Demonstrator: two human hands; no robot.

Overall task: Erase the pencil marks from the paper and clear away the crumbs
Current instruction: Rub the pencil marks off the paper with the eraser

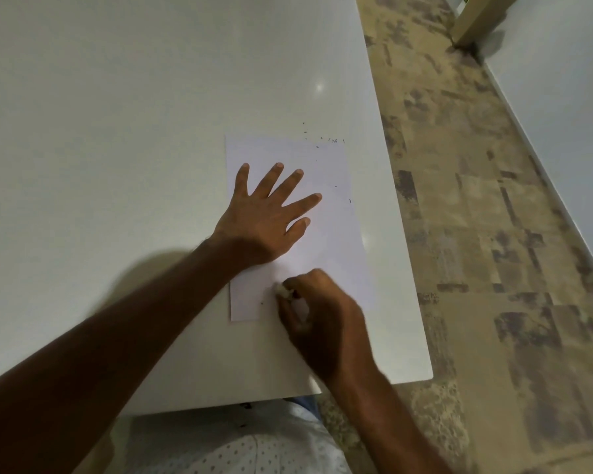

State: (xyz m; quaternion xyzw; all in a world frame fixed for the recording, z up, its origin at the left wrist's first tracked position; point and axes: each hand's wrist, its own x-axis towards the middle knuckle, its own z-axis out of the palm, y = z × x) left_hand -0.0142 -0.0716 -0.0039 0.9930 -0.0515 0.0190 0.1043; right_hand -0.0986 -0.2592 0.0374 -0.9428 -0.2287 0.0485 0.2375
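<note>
Paper (pixel 326 234) is lying flat on the desk (pixel 117 114), toward its right edge and near the front right corner, long side running away from the person. No pencil marks are showing clearly on the sheet; surface is looking mostly white.

Eraser (pixel 284 291) is sitting on the lower part of the paper, a small pale lump, partly hidden. R hand (pixel 322 319) is grasping it: fingers (pixel 290 285) are curled round it, pinching it at the tips, hand slightly blurred. Its wrist is crossing the paper's near edge.

L hand (pixel 264 220) is lying flat on the mid-left part of the paper, fingers released, straight and spread, palm pressing down; forearm is coming in from lower left across the desk.

Crumbs (pixel 332 140) are lying as dark specks around the paper's far right corner, some on the sheet, some on the desk just beyond. A few more specks are sitting by the right edge and one near the eraser.

Beyond the desk, to the right: patterned floor (pixel 476 234), then a white wall (pixel 569 114). Dotted light clothing (pixel 254 446) is showing below the desk's front edge.
</note>
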